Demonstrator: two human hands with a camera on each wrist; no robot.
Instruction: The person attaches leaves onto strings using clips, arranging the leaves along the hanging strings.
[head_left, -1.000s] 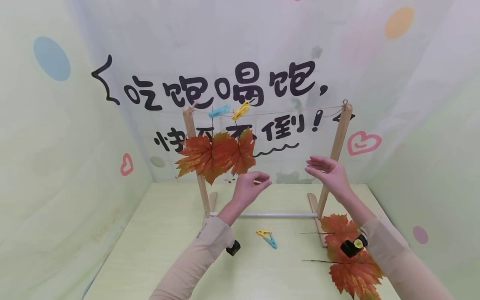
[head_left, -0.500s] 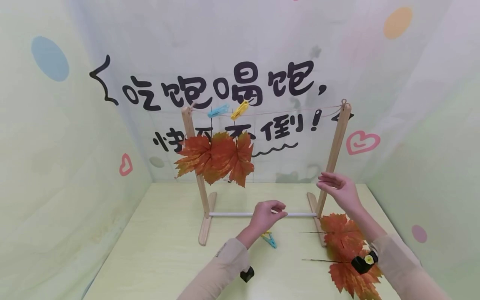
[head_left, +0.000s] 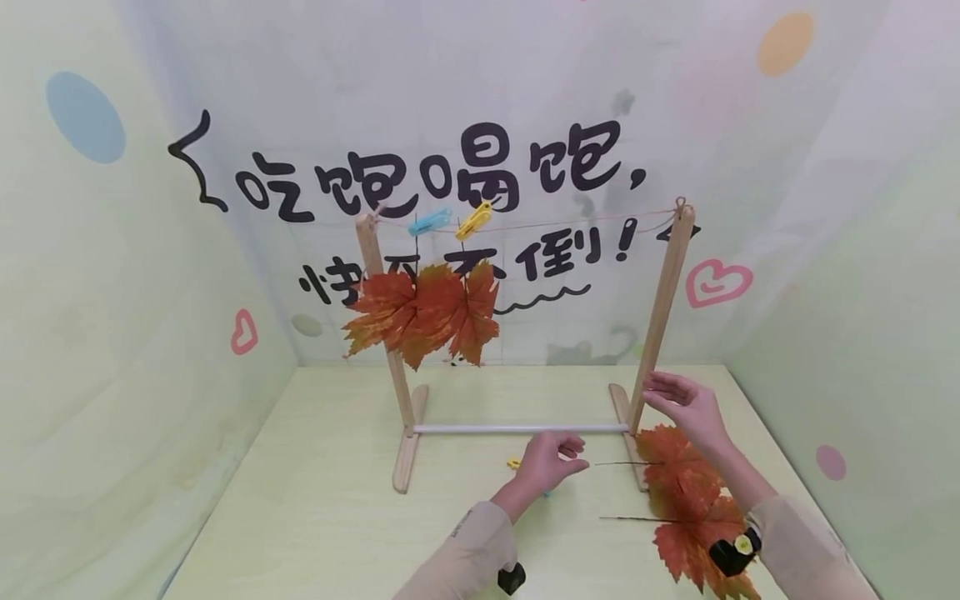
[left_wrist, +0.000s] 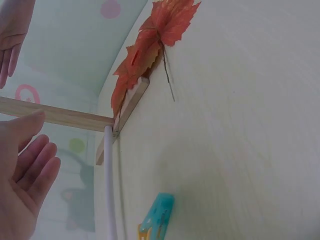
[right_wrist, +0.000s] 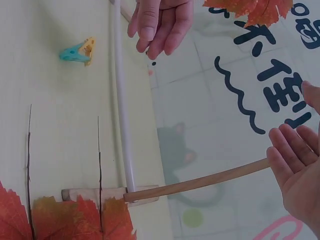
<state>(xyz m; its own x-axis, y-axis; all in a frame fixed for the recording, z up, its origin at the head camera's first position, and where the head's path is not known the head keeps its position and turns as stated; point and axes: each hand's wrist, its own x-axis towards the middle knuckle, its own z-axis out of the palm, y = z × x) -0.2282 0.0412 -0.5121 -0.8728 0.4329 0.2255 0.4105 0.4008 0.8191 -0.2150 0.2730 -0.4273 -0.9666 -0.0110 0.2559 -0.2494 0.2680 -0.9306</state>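
My left hand (head_left: 553,462) hovers over the table near the white crossbar, its fingers loosely bent and holding nothing. Beneath it lie a blue clothespin (right_wrist: 74,53) and a yellow clothespin (right_wrist: 90,49), touching each other; the hand hides most of them in the head view. To the right, my right hand (head_left: 692,410) is held in the air by the right post, its fingers relaxed and nothing in them. Two red-orange artificial maple leaves (head_left: 678,471) lie below it on the table, partly overlapping, with thin stems (right_wrist: 99,170) pointing left.
A wooden frame with a right post (head_left: 662,325) and white crossbar (head_left: 517,429) carries a string (head_left: 555,223) across its top. Two leaves (head_left: 401,312) hang at its left, under a blue clothespin (head_left: 430,222) and a yellow clothespin (head_left: 474,222). A printed curtain surrounds the table.
My left hand has come down and rightward from beside the hanging leaves to above the loose clothespins. My right hand has lowered and shifted slightly right. The hanging leaf on the right has swung a little.
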